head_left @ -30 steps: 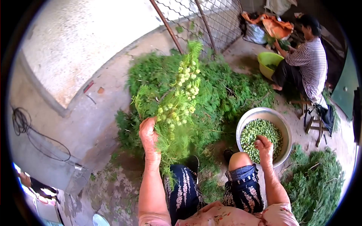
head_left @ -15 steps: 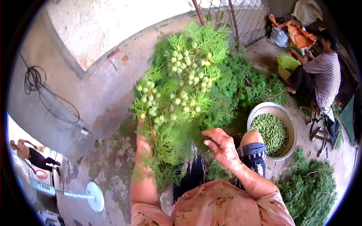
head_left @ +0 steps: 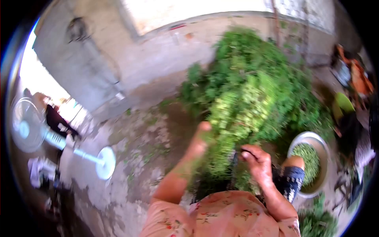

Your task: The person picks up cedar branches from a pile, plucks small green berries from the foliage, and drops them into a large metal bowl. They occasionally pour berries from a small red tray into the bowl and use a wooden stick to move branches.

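Note:
My left hand [head_left: 200, 140] is closed around a leafy conifer branch [head_left: 241, 112], held up before me. The branch carries clusters of pale green cones, blurred by motion. To its right, near my knee, is my right hand [head_left: 258, 164], its fingers curled together. Something small and dark shows at those fingertips, too blurred to name. A metal basin [head_left: 325, 168] stands right of my knee with many small green cones [head_left: 307, 162] in it.
Behind the held branch lies a big heap of green branches [head_left: 244, 47], with more cut greenery [head_left: 318, 221] at lower right. A co-worker sits at the right edge by a yellow-green tub [head_left: 342, 104]. A standing fan [head_left: 104, 162] and another person are at left.
The view has swung left, so the scene sits further right and the fan shows more fully. The branch stays in my left hand, now lower against the heap.

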The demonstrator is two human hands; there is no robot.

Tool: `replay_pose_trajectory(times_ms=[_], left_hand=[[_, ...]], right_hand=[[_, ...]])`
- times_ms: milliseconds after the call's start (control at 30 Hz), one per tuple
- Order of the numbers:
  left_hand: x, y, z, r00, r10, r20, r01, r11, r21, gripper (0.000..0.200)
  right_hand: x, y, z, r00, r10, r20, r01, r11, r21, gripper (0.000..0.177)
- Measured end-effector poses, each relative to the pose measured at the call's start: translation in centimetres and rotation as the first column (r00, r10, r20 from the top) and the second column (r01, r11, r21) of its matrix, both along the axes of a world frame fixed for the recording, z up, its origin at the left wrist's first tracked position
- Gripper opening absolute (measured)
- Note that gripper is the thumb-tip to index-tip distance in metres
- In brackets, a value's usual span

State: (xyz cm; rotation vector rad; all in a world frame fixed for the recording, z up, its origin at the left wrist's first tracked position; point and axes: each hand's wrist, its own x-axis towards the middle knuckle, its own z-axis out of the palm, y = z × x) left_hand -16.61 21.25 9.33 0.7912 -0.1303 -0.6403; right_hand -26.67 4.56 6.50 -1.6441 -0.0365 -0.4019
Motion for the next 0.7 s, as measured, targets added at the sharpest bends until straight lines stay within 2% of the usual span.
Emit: replay_pose_trajectory(times_ms=[33, 67, 100, 133, 167, 200, 233, 267, 300, 367, 400, 433, 500, 567, 633, 667, 700], left_hand=[[0.6, -0.3, -1.7, 0.977, 0.058, 0.205, -0.093, 0.982, 0.166, 0.043], [1.4, -0.3, -4.2, 0.806, -0.010, 0.592, -0.304, 0.851, 0.428, 0.034], [2.0, 0.1, -6.3, 0.489, -0.239, 0.839, -0.653, 0.538, 0.533, 0.027], [1.7, -0.4, -8.2, 0.255, -0.432, 0.865, -0.865, 0.297, 0.404, 0.024], [1.7, -0.9, -10.6, 0.208, -0.372, 0.905, -0.826, 0.429, 0.366, 0.025], [0.0, -1.3, -8.5, 0.015, -0.480, 0.877, -0.905, 0.367, 0.216, 0.018], [-1.7, -1.7, -7.9, 0.047, -0.549, 0.834, -0.929, 0.283, 0.238, 0.012], [-2.6, -2.0, -8.2, 0.057, -0.595, 0.802, -0.931, 0.258, 0.257, 0.008], [-3.3, -1.9, -8.0, 0.037, -0.591, 0.806, -0.914, 0.305, 0.266, 0.008], [-4.5, -1.7, -8.4, 0.000, -0.623, 0.782, -0.874, 0.380, 0.303, 0.008], [-5.1, -1.4, -8.8, 0.009, -0.622, 0.783, -0.859, 0.395, 0.324, 0.008], [-5.5, -1.0, -8.8, 0.016, -0.619, 0.785, -0.841, 0.417, 0.346, 0.008], [-6.1, 0.6, -8.5, 0.029, -0.628, 0.778, -0.849, 0.396, 0.351, 0.009], [-6.3, 2.3, -8.3, 0.040, -0.608, 0.793, -0.842, 0.407, 0.355, 0.010], [-6.6, 4.0, -7.3, 0.095, -0.621, 0.778, -0.841, 0.369, 0.397, 0.012], [-6.7, 4.6, -7.3, 0.106, -0.635, 0.766, -0.823, 0.376, 0.425, 0.013], [-6.8, 5.1, -6.9, 0.120, -0.630, 0.767, -0.789, 0.408, 0.459, 0.014]], right_hand=[[0.1, -0.1, -0.2, 0.999, 0.036, -0.015, -0.037, 0.996, -0.076, 0.018], [0.1, 0.0, -0.5, 0.998, 0.057, -0.023, -0.059, 0.993, -0.104, 0.018], [0.0, 0.3, -1.1, 0.998, 0.039, -0.040, -0.041, 0.998, -0.057, 0.018], [-0.1, 0.3, -1.1, 1.000, 0.017, -0.005, -0.018, 0.990, -0.138, 0.015], [-0.2, 0.2, -1.0, 0.998, -0.002, 0.064, 0.017, 0.973, -0.229, 0.014], [-0.6, 0.8, -0.1, 0.999, -0.015, 0.036, 0.019, 0.994, -0.106, 0.013], [-0.7, 0.7, 0.1, 0.999, -0.032, 0.032, 0.035, 0.995, -0.088, 0.014], [-0.3, 0.4, -0.6, 0.990, -0.062, 0.123, 0.085, 0.978, -0.190, 0.015], [0.1, -0.1, -1.3, 0.973, -0.088, 0.216, 0.148, 0.948, -0.283, 0.017], [0.7, -0.9, -1.3, 0.951, -0.024, 0.308, 0.199, 0.809, -0.553, 0.021], [1.0, -1.2, -1.5, 0.980, -0.016, 0.200, 0.141, 0.765, -0.629, 0.026], [2.0, -2.3, -3.2, 0.988, 0.051, 0.144, 0.051, 0.779, -0.625, 0.026], [3.1, -4.2, -5.8, 0.945, 0.231, -0.230, -0.326, 0.683, -0.654, 0.025], [2.5, -4.2, -8.0, 0.891, 0.290, -0.349, -0.454, 0.588, -0.670, 0.023], [1.9, -2.4, -7.8, 0.906, 0.405, -0.126, -0.383, 0.655, -0.652, 0.019], [1.6, -2.1, -6.9, 0.882, 0.386, -0.270, -0.461, 0.591, -0.662, 0.019], [1.5, -1.3, -7.4, 0.904, 0.356, -0.237, -0.415, 0.595, -0.689, 0.019]])
